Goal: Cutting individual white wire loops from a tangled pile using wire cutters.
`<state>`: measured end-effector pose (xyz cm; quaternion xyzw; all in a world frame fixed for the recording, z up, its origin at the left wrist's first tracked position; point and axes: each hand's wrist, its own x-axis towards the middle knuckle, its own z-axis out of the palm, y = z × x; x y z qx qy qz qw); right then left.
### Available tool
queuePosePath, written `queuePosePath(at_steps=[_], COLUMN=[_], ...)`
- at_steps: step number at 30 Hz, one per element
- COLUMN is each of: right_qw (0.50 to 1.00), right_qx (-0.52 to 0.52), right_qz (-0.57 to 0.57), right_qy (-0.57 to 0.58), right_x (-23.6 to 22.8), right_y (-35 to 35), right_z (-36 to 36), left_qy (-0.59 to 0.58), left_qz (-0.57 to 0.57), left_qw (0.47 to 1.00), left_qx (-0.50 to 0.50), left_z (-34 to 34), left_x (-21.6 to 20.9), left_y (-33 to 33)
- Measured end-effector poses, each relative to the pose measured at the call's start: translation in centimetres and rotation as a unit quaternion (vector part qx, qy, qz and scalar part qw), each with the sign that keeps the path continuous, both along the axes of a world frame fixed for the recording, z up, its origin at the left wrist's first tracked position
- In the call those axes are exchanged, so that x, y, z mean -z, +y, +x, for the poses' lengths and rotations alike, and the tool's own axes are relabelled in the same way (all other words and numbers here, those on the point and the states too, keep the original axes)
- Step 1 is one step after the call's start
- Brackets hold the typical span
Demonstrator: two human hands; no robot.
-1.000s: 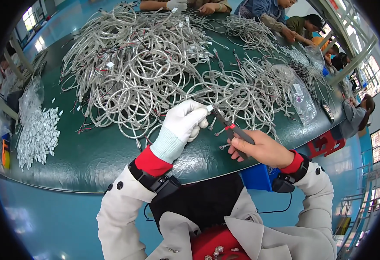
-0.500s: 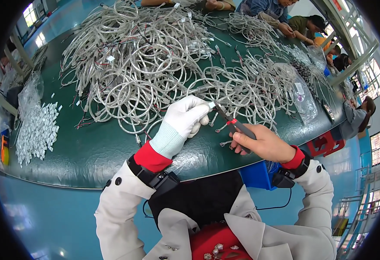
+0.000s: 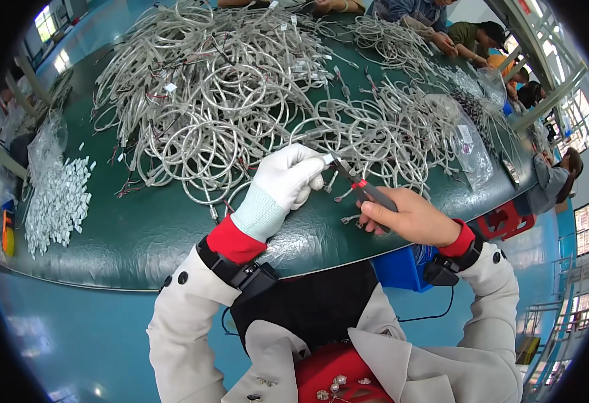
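Between the thumb and fingertips of my left hand, in a white glove, is a small white plastic piece. My bare right hand is wrapped round the dark handles of a pair of pliers with red parts near the pivot. The pliers' jaws point up and left and meet the white piece; whether they grip it is too small to tell. Just beyond both hands lie clear-sheathed, silvery cables in a large tangled heap. Several loose cable ends with small connectors lie beneath the pliers.
Small white pieces are heaped at the left of the green table. A clear plastic bag lies at the right. Below the front edge is a blue bin; a red stool stands farther right. Co-workers' hands are across the table.
Both hands stay nearly in place, still at the white piece. The pliers and my right hand have shifted only very slightly.
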<state>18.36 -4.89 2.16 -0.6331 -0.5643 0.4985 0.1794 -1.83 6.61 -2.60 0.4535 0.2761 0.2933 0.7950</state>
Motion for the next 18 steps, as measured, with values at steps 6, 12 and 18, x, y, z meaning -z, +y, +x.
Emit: queuePosePath(at_steps=[6, 12, 18], right_qw=[1.0, 1.0, 1.0], right_qx=[-0.009, -0.006, -0.005], right_qz=[-0.007, -0.011, -0.011], right_qy=[-0.003, -0.005, -0.012], right_x=[-0.28, -0.09, -0.27], right_y=[0.08, 0.16, 0.16], right_z=[-0.25, -0.09, -0.12], left_qy=[0.003, 0.001, 0.012], left_qz=[0.0, 0.012, 0.015], left_qw=[1.0, 1.0, 1.0], left_qx=[0.002, 0.003, 0.007], left_z=[-0.1, -0.15, -0.06], left_x=[0.09, 0.1, 0.02], left_y=[0.04, 0.11, 0.2])
